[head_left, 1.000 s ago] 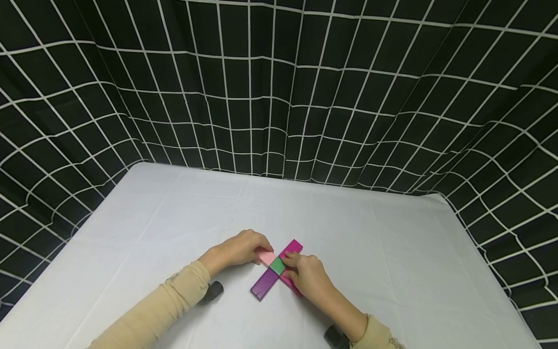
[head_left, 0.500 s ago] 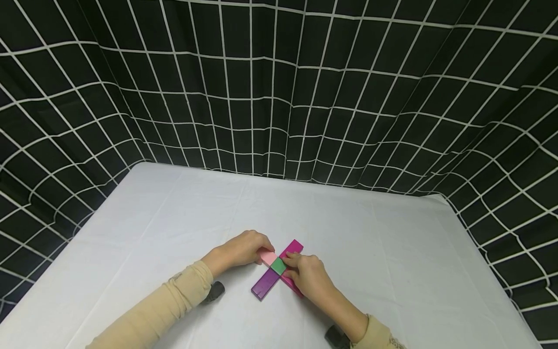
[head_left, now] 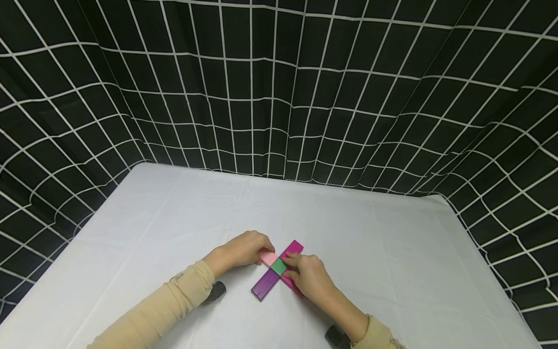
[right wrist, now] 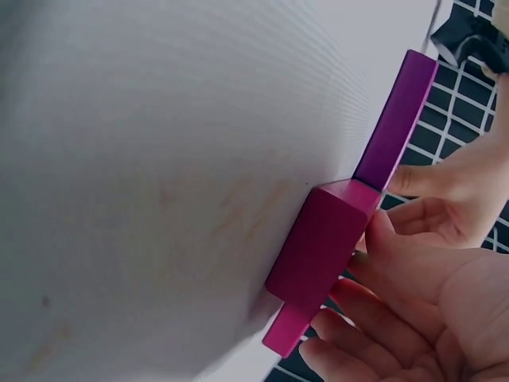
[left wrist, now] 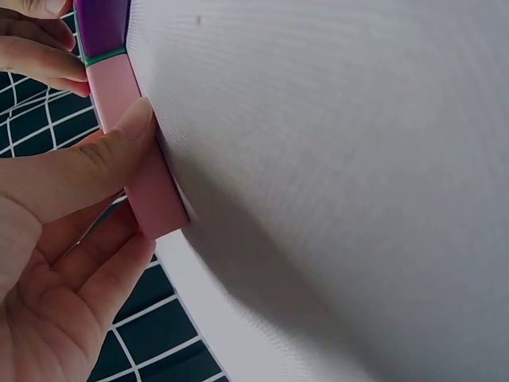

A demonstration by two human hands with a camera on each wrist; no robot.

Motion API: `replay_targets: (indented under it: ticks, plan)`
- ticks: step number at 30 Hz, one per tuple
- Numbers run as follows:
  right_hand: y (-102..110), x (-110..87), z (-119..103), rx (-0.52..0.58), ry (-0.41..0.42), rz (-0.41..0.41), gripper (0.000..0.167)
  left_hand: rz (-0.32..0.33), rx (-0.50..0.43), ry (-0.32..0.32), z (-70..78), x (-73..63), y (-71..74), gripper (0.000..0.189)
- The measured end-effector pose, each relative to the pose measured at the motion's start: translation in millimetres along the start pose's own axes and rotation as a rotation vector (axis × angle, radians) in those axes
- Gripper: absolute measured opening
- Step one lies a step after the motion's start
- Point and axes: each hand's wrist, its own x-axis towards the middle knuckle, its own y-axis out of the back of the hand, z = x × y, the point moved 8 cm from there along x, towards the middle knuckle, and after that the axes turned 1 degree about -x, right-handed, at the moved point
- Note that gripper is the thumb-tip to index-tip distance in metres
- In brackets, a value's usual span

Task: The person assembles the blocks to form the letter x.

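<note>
Several coloured wooden blocks lie in a cross on the white table. A green block (head_left: 278,266) forms the middle. At its upper left, my left hand (head_left: 243,248) pinches a pink block (head_left: 268,257), its thumb along the side in the left wrist view. A purple block (head_left: 265,285) runs to the lower left. One magenta block (head_left: 295,246) points to the upper right, another magenta block (right wrist: 322,243) to the lower right. My right hand (head_left: 310,278) holds this lower right block near the green one, thumb and fingers curled about it, and partly hides it.
The white table (head_left: 209,203) spreads around the cross. A black curtain (head_left: 261,87) with a white grid stands behind it and along both sides. Black wrist cameras show under the left wrist (head_left: 215,292) and right wrist (head_left: 335,335).
Almost nothing differs. The blocks and both hands keep their places against each other, and only a slight shift of the whole view shows.
</note>
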Motion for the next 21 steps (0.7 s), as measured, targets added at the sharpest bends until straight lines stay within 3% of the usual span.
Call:
replay_targets:
  ticks: [7, 13, 17, 21]
  plan:
    - [0, 2.2, 3, 0.017, -0.011, -0.04, 0.033, -0.012, 0.013, 0.016, -0.2, -2.0, 0.5, 0.036]
    - [3, -0.8, 9, 0.09, -0.04, -0.002, 0.037, 0.006, 0.068, 0.033, -1.9, -8.2, 1.2, 0.049]
    - [11, -7.4, 25, 0.14, -0.122, 0.027, 0.052, 0.096, 0.15, 0.091, -5.0, -17.6, 12.2, 0.062]
    - [21, -16.7, 47, 0.052, -0.185, -0.002, 0.071, 0.244, 0.287, 0.15, -6.9, -33.2, 33.0, 0.07]
